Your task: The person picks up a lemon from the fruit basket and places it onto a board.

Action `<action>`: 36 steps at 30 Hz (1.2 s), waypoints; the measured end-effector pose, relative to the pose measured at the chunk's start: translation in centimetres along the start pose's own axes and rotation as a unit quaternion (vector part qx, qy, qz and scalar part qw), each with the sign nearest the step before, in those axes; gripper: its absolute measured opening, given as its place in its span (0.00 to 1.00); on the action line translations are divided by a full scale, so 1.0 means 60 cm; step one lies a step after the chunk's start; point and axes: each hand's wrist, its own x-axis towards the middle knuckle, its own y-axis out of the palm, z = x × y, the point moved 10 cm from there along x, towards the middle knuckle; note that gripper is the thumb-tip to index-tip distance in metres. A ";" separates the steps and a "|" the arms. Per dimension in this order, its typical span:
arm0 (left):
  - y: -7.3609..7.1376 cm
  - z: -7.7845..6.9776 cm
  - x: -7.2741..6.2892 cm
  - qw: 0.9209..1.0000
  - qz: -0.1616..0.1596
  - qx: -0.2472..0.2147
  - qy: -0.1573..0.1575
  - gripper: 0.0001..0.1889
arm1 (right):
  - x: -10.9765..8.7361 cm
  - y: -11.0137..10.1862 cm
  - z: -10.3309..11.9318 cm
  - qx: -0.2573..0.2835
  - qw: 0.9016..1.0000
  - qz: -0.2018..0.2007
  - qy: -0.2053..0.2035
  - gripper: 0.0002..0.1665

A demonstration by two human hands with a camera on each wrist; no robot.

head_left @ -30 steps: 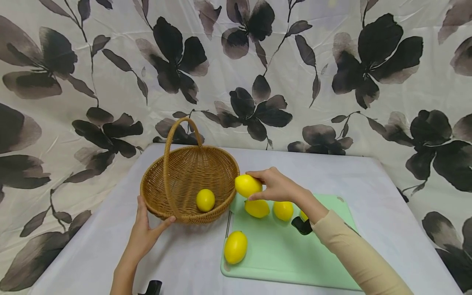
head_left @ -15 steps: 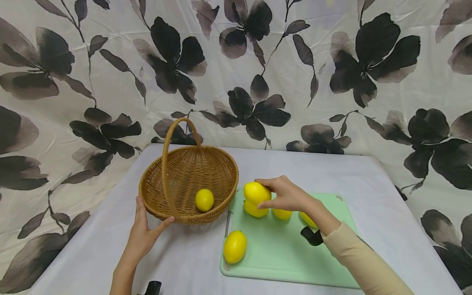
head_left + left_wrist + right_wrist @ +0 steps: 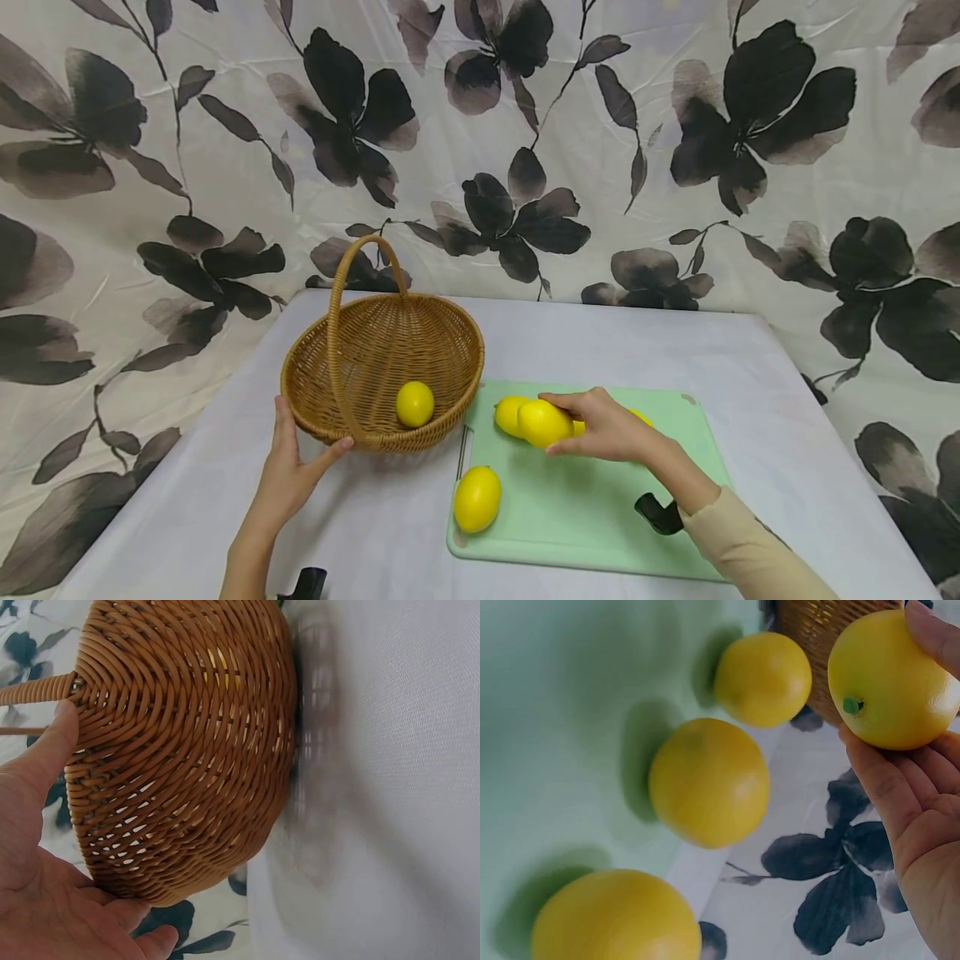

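My right hand [image 3: 611, 429] pinches a yellow lemon [image 3: 545, 423] between thumb and fingers, low over the green cutting board [image 3: 570, 517]. Its green stem end shows on the held lemon [image 3: 881, 686] in the right wrist view. Behind it sits another lemon [image 3: 509, 415]; more are partly hidden by the hand. Three lie in a row in the right wrist view, the middle lemon [image 3: 709, 784] among them. My left hand [image 3: 288, 475] rests against the wicker basket [image 3: 180, 750], fingers straight along its side and thumb at the rim. One lemon [image 3: 415, 404] lies inside the basket.
A lemon [image 3: 477, 498] lies alone at the board's front left corner. The basket's tall handle [image 3: 337, 333] arches over its opening. A white cloth [image 3: 390, 533] covers the table, and a floral curtain [image 3: 480, 125] hangs behind it.
My right hand has carried the lemon from beside the basket's rim rightward and down over the board. The left hand has stayed at the basket.
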 end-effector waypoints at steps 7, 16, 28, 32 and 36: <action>-0.001 -0.002 0.003 1.000 -0.001 0.002 0.002 0.62 | -0.022 0.032 -0.011 -0.029 0.999 0.021 0.013 0.40; 0.001 -0.003 0.004 1.000 -0.001 -0.001 0.000 0.63 | -0.044 0.071 -0.016 -0.045 0.997 0.064 0.022 0.40; -0.001 -0.004 0.002 1.000 0.003 0.010 -0.004 0.63 | -0.055 0.088 -0.025 -0.058 0.994 0.091 0.026 0.40; 0.000 -0.002 0.002 1.000 0.005 0.012 -0.007 0.63 | -0.054 0.086 -0.027 -0.049 0.994 0.093 0.033 0.42; -0.001 0.000 0.001 1.000 0.003 0.008 -0.008 0.63 | -0.053 0.084 -0.032 -0.052 0.993 0.096 0.045 0.44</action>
